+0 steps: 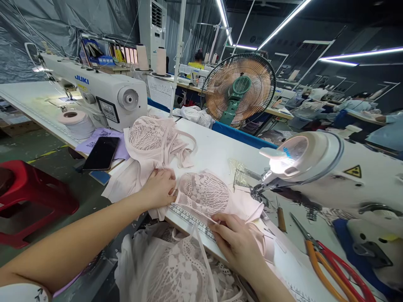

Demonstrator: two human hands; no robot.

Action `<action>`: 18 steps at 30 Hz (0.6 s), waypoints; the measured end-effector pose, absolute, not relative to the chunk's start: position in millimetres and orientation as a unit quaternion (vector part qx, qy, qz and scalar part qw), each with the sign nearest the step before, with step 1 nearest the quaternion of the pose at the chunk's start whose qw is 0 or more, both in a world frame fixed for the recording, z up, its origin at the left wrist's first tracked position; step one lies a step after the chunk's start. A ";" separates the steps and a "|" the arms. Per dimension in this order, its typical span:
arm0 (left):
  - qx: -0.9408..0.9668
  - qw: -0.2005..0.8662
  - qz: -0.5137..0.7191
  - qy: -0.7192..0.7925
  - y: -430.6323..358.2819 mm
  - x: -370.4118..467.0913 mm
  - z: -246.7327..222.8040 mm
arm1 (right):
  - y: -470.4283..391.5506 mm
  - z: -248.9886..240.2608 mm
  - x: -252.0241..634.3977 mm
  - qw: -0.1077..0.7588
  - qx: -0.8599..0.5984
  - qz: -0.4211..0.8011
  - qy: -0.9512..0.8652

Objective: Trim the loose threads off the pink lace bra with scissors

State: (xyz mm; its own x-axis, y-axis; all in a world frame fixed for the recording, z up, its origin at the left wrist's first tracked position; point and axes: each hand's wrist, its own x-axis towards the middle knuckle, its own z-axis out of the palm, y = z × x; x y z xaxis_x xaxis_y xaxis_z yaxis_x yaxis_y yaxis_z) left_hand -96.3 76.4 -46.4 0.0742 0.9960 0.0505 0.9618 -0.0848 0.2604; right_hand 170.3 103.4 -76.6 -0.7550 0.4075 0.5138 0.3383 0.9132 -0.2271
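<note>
A pale pink lace bra (pixel 204 193) lies across the table edge, partly over a printed ruler strip (pixel 189 217). My left hand (pixel 159 188) is closed on the bra's edge at the left of the near cup, its fingertips partly hidden by fabric. Along the lower edge of that cup, my right hand (pixel 234 237) pinches the band between thumb and fingers. Another lace cup with loose straps (pixel 151 136) rests beyond my left hand. More lace bras (pixel 179 268) hang in a heap below the table edge, near my lap.
At right stands a sewing machine (pixel 333 163) with its lamp lit. Orange-and-red scissors (pixel 327 256) and a wooden-handled awl (pixel 281 218) lie beside it. A phone (pixel 102 153), thread cone (pixel 75 123) and second machine (pixel 94 88) are left. A fan (pixel 241 86) stands behind the table.
</note>
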 end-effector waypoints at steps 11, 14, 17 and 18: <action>0.731 0.082 0.133 0.664 75.2 -97.5 -50.2 | 101.5 -79.1 170.0 0.282 -0.204 0.063 -0.935; 0.729 0.074 0.139 0.666 72.6 -96.2 -50.3 | 103.6 -76.9 170.0 0.284 -0.188 0.050 -0.939; 0.729 0.061 0.138 0.668 67.9 -93.4 -49.0 | 113.1 -79.2 173.5 0.282 -0.146 0.008 -0.948; 0.729 0.056 0.136 0.669 66.1 -92.7 -48.6 | 117.8 -82.7 175.2 0.281 -0.122 -0.018 -0.952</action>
